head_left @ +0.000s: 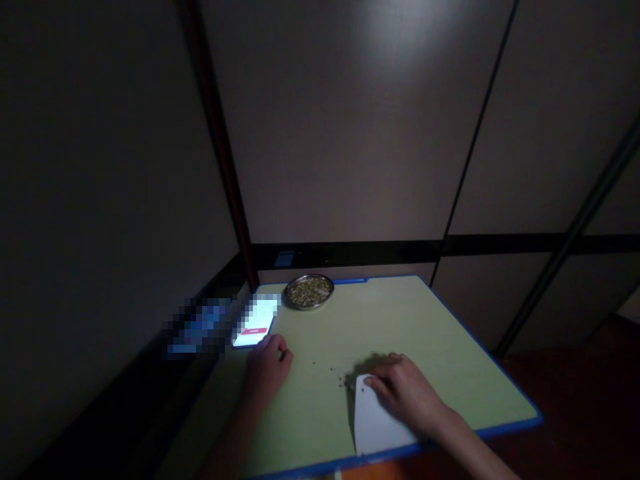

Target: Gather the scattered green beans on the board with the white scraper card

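Observation:
My right hand (405, 390) pinches the upper edge of a white sheet of paper or thin card (377, 423) near the front of the table. A few tiny dark specks lie on its upper part. Just left of the sheet, small dark grains (344, 383) are scattered on the tabletop. My left hand (269, 363) rests with curled fingers beside the lit phone (256, 323); whether anything is inside the fingers is hidden. Farther back stands a round metal dish (309, 293) holding many small greenish, seed-like pieces.
The light green table (390, 320) has a blue edge and stands against dark cupboard panels (345, 133). A glossy dark ledge (200, 333) on the left mirrors the phone's light. Something orange (373, 472) shows below the front edge. The room is dim.

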Motion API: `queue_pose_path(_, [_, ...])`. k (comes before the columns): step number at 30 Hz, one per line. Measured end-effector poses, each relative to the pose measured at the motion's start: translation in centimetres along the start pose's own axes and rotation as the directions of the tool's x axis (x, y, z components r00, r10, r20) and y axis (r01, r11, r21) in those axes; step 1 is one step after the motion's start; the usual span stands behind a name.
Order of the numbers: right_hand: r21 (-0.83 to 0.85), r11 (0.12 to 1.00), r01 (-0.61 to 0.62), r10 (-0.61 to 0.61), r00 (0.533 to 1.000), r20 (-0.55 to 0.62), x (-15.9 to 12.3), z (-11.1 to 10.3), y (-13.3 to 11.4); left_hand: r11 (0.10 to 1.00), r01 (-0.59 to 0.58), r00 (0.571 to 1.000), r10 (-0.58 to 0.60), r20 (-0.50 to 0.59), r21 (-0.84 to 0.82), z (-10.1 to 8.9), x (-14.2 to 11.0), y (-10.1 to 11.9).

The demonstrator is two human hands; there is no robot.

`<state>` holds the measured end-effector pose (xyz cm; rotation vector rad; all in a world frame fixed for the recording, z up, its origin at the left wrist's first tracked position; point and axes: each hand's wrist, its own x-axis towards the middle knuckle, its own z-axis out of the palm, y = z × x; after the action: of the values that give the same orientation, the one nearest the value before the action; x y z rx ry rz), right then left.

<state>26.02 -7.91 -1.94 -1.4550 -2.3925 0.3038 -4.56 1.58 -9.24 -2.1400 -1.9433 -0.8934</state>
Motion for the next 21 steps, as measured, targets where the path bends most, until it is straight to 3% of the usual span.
queue_pose_path(5, [0.012,0.999,-0.033,0.033,0.999,-0.022,-0.4,-0.9,0.8,1.0,-0.002,1.0,0.002,0.008,-0.009,-0.2,-0.1,0.1])
queue_pose_path(14, [-0.027,0.964,-0.265,0.259,0.956,-0.134,1.3,-2.3,2.7,1.0,0.014,1.0,-0.014,0.017,-0.021,-0.3,-0.1,0.2])
queue_pose_path(21, [0.037,0.964,-0.262,0.265,0.96,-0.088,4.9,-2.5,1.0,0.998,0.02,1.0,-0.021,-0.014,-0.063,0.0,0.1,-0.4])
